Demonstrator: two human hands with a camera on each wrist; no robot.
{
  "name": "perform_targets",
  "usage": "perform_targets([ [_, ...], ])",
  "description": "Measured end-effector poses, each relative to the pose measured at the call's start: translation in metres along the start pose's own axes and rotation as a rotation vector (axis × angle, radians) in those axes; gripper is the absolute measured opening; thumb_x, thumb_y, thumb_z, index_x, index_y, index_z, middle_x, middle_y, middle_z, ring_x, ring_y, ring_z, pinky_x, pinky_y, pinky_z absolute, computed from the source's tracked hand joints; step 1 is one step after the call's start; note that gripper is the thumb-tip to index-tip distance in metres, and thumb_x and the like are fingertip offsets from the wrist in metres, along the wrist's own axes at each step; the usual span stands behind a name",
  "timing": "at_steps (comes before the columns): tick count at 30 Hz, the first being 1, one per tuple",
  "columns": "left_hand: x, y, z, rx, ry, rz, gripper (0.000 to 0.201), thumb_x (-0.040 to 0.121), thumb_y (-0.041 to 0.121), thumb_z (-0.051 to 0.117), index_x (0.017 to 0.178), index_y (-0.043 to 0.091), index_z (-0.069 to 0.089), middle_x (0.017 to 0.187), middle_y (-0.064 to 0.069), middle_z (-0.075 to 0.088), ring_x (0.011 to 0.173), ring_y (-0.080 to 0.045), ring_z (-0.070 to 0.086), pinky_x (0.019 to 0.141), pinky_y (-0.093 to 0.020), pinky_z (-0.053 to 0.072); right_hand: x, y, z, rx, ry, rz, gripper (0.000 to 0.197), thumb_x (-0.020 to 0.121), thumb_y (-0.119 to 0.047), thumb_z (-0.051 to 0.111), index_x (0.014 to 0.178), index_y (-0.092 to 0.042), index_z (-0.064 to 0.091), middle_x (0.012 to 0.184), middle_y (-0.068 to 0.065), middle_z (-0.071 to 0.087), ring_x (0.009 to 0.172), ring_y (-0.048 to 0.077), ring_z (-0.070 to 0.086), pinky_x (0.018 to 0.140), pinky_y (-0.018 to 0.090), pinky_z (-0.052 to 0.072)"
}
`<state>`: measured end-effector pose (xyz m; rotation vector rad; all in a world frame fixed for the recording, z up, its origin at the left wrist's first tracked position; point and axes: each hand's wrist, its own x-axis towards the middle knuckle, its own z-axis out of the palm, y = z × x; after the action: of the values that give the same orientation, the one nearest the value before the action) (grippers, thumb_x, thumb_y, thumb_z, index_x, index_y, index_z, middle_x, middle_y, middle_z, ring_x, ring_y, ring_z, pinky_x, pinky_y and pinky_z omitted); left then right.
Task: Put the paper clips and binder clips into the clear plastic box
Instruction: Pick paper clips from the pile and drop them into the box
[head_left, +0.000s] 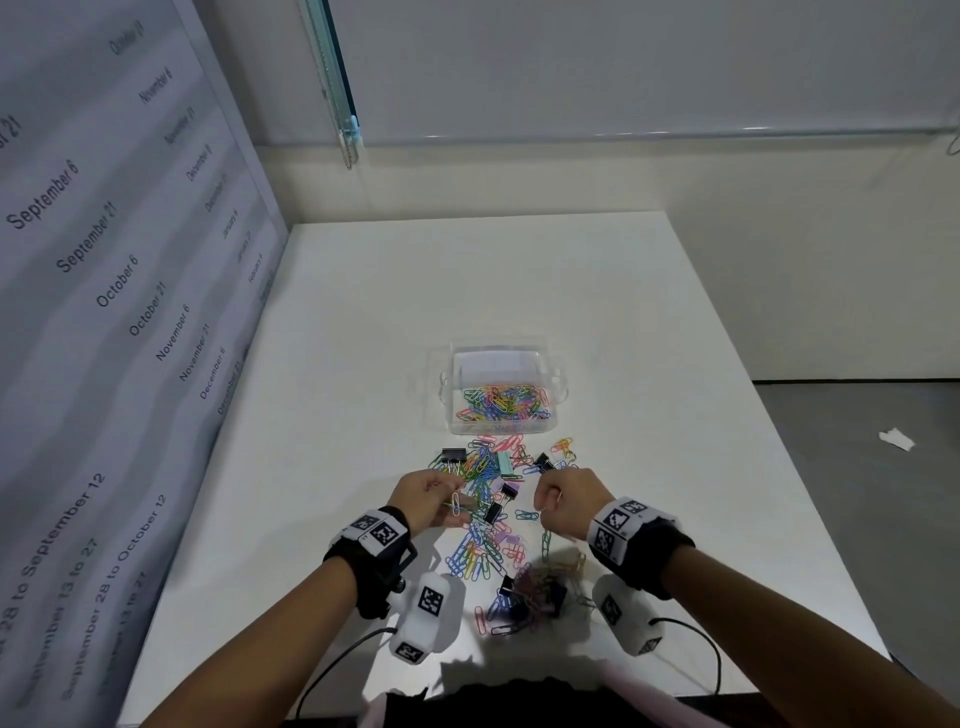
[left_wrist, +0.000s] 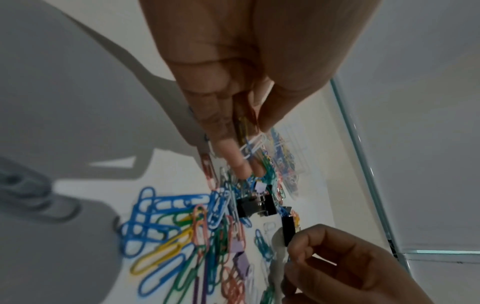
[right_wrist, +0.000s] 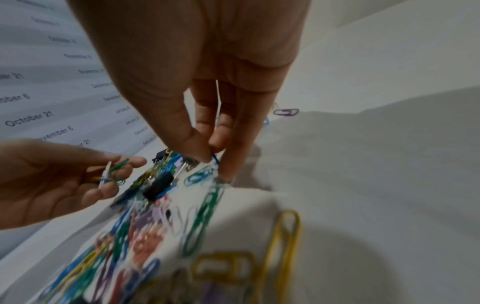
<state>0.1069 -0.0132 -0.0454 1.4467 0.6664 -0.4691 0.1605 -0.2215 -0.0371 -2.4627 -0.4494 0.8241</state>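
Both hands work above a scatter of coloured clips on a white table: the left hand holds a small bunch of paper clips — white, green and yellow among them — pinched between thumb and curled fingers, while the right hand has its thumb and fingertips closed on a blue clip, from which a chain of green clips appears to trail down to the table. How many clips either hand grips cannot be made out; the wrist views are blurred at the fingertips. Loose paper clips and black binder clips lie between and around the hands, with a darker tangle nearest the person, too murky to sort out. Just beyond the pile stands the clear plastic box, upright and open, a layer of coloured clips already inside — its walls nearly vanish against the table. A calendar sheet hangs at left, cut off by the frame
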Motion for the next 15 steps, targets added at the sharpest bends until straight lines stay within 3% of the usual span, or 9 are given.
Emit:
perform_targets([
  [4,0.003,0.012,0.001,0.015,-0.007,0.047,0.014,0.089,-0.008,0.051,0.098,-0.003,0.06,0.086,-0.019,0.066,0.048,-0.009,0.066,0.054,-0.018,0.058,0.01,-0.01,-0.022,0.078,0.014,-0.002,0.028,0.075,-0.001,0.045,0.061,-0.022,0.057,0.068,-0.003,0.062,0.054,0.014,0.061,0.055,0.022,0.052],
  [7,0.005,0.028,0.005,0.024,-0.025,0.093,0.017,0.087,-0.011,0.053,0.086,0.003,0.062,0.087,-0.016,0.067,0.054,-0.007,0.069,0.057,-0.017,0.058,0.023,-0.018,-0.042,0.119,0.097,-0.013,0.025,0.082,-0.003,0.047,0.071,-0.019,0.063,0.074,0.0,0.066,0.06,0.017,0.067,0.06,0.026,0.058],
  [12,0.016,0.069,0.013,0.012,-0.002,0.153,0.017,0.089,-0.008,0.051,0.103,-0.009,0.06,0.083,-0.01,0.067,0.055,-0.004,0.068,0.055,-0.012,0.056,0.047,-0.034,-0.071,0.245,0.256,-0.015,0.019,0.087,-0.006,0.054,0.084,-0.02,0.065,0.085,0.001,0.068,0.067,0.019,0.07,0.069,0.038,0.061],
  [15,0.025,0.093,0.02,0.05,0.027,0.224,0.022,0.091,-0.006,0.049,0.11,-0.008,0.058,0.095,-0.015,0.067,0.055,-0.003,0.067,0.057,-0.013,0.056,0.053,-0.037,-0.08,0.319,0.333,-0.017,0.018,0.084,-0.005,0.056,0.094,-0.018,0.063,0.094,0.002,0.067,0.064,0.024,0.07,0.073,0.041,0.06],
])
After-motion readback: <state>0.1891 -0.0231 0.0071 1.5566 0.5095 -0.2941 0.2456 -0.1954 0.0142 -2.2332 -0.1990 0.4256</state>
